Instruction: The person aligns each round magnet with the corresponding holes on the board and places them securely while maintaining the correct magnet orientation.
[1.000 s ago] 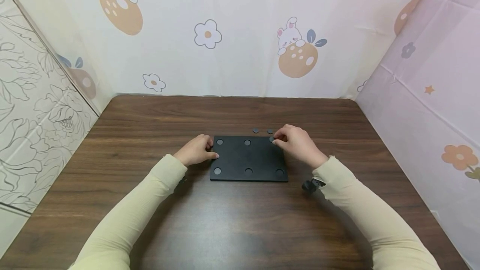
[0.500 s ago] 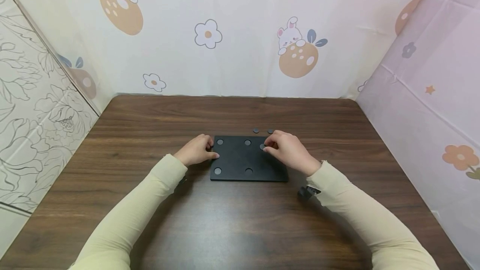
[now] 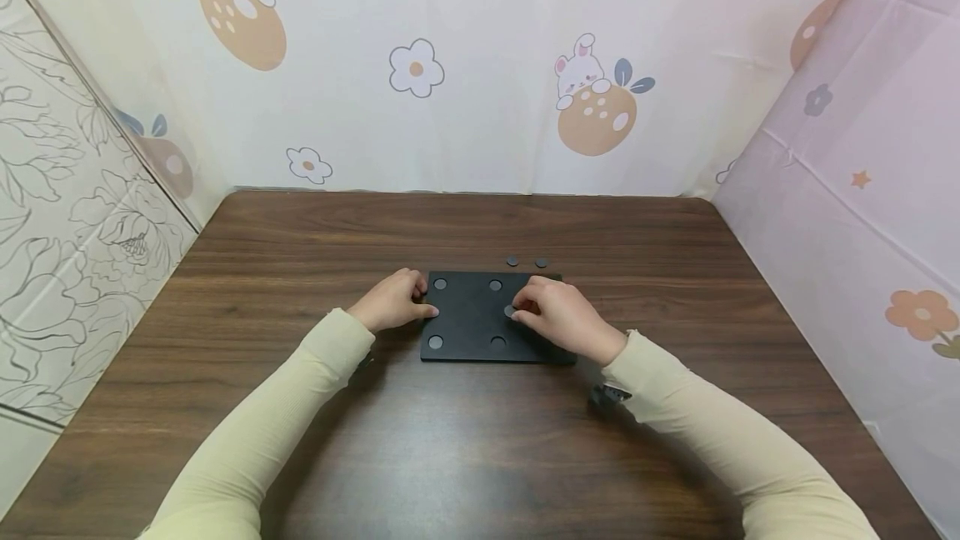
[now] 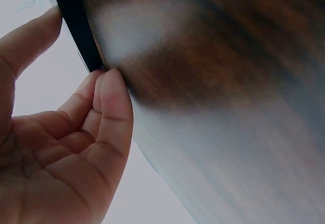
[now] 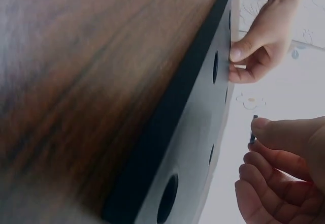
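Note:
A flat black rectangular board [image 3: 468,315] with round recesses lies on the table. My left hand [image 3: 393,301] holds its left edge, thumb on the upper face and curled fingers against the side, as the left wrist view shows up close. A small dark disc [image 5: 254,128] is pinched between the thumb and forefinger of my right hand [image 3: 558,315]. In the right wrist view that disc stands on edge, above the board and apart from it. The right hand covers the board's right part. Some recesses look lighter grey than the lower middle recess [image 3: 498,343]; I cannot tell which hold discs.
Two loose dark discs, a left disc [image 3: 512,261] and a right disc [image 3: 542,262], lie on the wooden table [image 3: 450,457] just behind the board. Patterned cloth [image 3: 480,132] hangs behind the table and along its right side.
My right hand has carried the disc left and toward me, from the board's upper right corner to over its middle right. The left hand and the board have stayed put.

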`<state>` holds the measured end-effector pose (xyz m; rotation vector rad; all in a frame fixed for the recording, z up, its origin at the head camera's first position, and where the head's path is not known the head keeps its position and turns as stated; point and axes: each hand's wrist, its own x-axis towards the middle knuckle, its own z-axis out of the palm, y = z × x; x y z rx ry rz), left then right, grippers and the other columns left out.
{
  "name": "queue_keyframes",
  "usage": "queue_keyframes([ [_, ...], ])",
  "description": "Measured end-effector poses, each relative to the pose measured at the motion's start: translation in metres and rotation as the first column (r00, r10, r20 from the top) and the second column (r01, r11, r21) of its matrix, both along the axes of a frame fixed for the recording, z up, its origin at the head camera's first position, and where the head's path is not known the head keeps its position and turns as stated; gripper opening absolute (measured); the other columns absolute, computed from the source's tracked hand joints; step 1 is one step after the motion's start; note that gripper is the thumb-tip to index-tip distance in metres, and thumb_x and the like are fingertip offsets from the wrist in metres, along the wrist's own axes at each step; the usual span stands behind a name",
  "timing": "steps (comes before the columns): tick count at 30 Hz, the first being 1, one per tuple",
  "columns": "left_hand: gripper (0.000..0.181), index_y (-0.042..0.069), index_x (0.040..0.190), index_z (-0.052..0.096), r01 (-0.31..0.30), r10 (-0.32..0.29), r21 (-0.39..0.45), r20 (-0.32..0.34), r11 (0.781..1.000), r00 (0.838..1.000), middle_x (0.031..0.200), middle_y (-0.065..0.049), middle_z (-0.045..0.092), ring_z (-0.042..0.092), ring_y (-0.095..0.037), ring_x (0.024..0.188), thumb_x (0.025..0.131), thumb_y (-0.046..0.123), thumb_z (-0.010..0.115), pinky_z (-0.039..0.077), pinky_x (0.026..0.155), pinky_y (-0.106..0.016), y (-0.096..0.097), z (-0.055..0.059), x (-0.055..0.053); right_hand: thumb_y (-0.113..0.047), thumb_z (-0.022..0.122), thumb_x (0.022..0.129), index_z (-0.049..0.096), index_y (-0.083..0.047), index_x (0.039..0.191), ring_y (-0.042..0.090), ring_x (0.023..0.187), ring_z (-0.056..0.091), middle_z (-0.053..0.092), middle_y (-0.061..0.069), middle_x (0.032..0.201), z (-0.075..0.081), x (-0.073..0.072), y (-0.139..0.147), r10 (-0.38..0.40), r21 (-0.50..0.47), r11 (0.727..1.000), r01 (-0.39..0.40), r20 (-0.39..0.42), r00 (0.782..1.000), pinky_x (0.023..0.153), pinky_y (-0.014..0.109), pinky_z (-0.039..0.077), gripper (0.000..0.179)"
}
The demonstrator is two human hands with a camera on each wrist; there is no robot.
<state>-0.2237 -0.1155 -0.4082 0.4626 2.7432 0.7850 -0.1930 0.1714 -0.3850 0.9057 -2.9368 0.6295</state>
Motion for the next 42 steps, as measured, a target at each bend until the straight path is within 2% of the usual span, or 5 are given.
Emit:
queue_keyframes([
  [5, 0.039, -0.001, 0.109, 0.059, -0.001, 0.001, 0.001, 0.006, 1.000, 1.000, 0.110, -0.013, 0.058, 0.053, -0.023, 0.100, 0.087, 0.027, 0.075, 0.047, 0.092, -0.039, 0.001, 0.000, 0.000, -0.019, 0.073, 0.088, 0.074, -0.009, 0.100, 0.007, 0.073, 0.058, 0.064, 0.000, 0.090, -0.003, 0.004, -0.002, 0.031, 0.007, 0.999, -0.031, -0.007, 0.999, 0.065, 0.023, 0.049, 0.015],
  [22, 0.041, -0.001, 0.111, 0.059, -0.016, 0.016, -0.003, 0.005, 1.000, 1.000, 0.111, -0.014, 0.058, 0.054, -0.023, 0.100, 0.087, 0.027, 0.075, 0.047, 0.092, -0.040, 0.000, 0.001, 0.001, -0.018, 0.073, 0.088, 0.075, -0.011, 0.098, 0.007, 0.075, 0.059, 0.063, -0.002, 0.090, -0.013, 0.014, -0.010, 0.120, 0.031, 0.992, -0.120, 0.016, 0.993, 0.066, 0.021, 0.049, 0.012],
  [42, 0.041, -0.001, 0.110, 0.059, -0.009, 0.009, -0.009, 0.000, 1.000, 1.000, 0.110, -0.013, 0.058, 0.054, -0.023, 0.099, 0.086, 0.028, 0.076, 0.047, 0.093, -0.040, 0.001, 0.000, 0.000, -0.019, 0.073, 0.089, 0.075, -0.013, 0.098, 0.008, 0.076, 0.061, 0.064, -0.002, 0.092, -0.018, 0.016, -0.012, 0.135, 0.054, 0.989, -0.137, 0.036, 0.990, 0.066, 0.020, 0.050, 0.011],
])
